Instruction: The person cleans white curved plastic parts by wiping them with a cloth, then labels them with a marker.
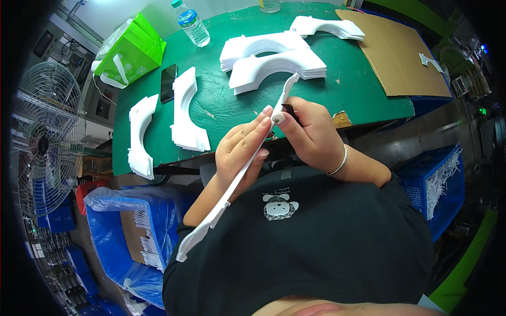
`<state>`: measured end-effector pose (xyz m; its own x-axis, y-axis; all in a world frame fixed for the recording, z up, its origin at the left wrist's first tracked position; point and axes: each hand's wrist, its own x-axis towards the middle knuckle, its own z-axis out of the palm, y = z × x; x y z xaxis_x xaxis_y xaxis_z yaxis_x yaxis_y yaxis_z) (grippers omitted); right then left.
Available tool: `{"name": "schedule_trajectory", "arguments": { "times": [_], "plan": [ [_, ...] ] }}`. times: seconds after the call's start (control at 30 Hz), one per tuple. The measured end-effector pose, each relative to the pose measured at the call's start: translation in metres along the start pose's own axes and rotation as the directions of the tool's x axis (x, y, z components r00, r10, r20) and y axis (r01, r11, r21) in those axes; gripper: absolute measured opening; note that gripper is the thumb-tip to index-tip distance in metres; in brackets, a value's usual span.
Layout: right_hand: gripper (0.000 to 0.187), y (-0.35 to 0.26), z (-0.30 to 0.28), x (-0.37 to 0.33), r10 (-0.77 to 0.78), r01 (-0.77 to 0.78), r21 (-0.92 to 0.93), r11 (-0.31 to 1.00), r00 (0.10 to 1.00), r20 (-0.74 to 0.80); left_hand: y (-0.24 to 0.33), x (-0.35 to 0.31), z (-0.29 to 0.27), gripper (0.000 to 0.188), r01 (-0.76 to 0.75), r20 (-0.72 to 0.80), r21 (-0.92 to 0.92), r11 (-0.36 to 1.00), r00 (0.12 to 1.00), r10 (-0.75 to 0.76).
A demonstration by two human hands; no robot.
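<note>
My left hand (241,146) is closed around a long white curved plastic part (240,176), seen nearly edge-on. Its lower end reaches down to the left, in front of my dark shirt, and its upper end points toward the table. My right hand (314,131) is closed, with a small black tool (291,112) sticking out between thumb and fingers. The tool's kind cannot be made out, as the fingers cover most of it. The right thumb is against the white part's edge, close to the left fingertips. Just beyond lies a stack of similar white curved parts (279,67).
On the green table (211,113) are more white stacks (188,113), a phone (168,83), a water bottle (194,26) and a green bag (132,50). Cardboard (395,55) covers the right end. Blue bins (118,247) with white parts stand left and right; a fan (50,139) is far left.
</note>
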<state>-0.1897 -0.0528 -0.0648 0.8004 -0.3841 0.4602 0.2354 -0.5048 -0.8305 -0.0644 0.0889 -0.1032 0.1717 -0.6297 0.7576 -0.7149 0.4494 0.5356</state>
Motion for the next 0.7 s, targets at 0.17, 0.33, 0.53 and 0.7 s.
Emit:
{"name": "schedule_trajectory", "arguments": {
  "times": [0.17,0.33,0.53,0.7],
  "plan": [
    [0.034,-0.005,-0.003,0.003,0.047,-0.044,-0.049,0.998,0.997,0.06,0.002,0.002,-0.002,0.037,-0.075,-0.008,0.117,0.99,0.997,0.077],
    [0.036,-0.009,-0.005,0.006,0.125,-0.124,-0.016,0.992,0.985,0.122,-0.001,0.002,-0.001,0.036,-0.117,-0.016,0.165,0.979,0.993,0.121],
    [0.035,-0.011,-0.004,0.007,0.17,-0.18,0.051,0.982,0.972,0.16,-0.003,0.0,-0.002,0.036,-0.115,-0.029,0.18,0.977,0.992,0.122],
    [0.037,0.007,0.004,0.002,0.112,-0.125,0.072,0.99,0.981,0.158,-0.005,0.007,-0.009,0.031,-0.099,-0.057,0.165,0.981,0.992,0.109]
  ]
}}
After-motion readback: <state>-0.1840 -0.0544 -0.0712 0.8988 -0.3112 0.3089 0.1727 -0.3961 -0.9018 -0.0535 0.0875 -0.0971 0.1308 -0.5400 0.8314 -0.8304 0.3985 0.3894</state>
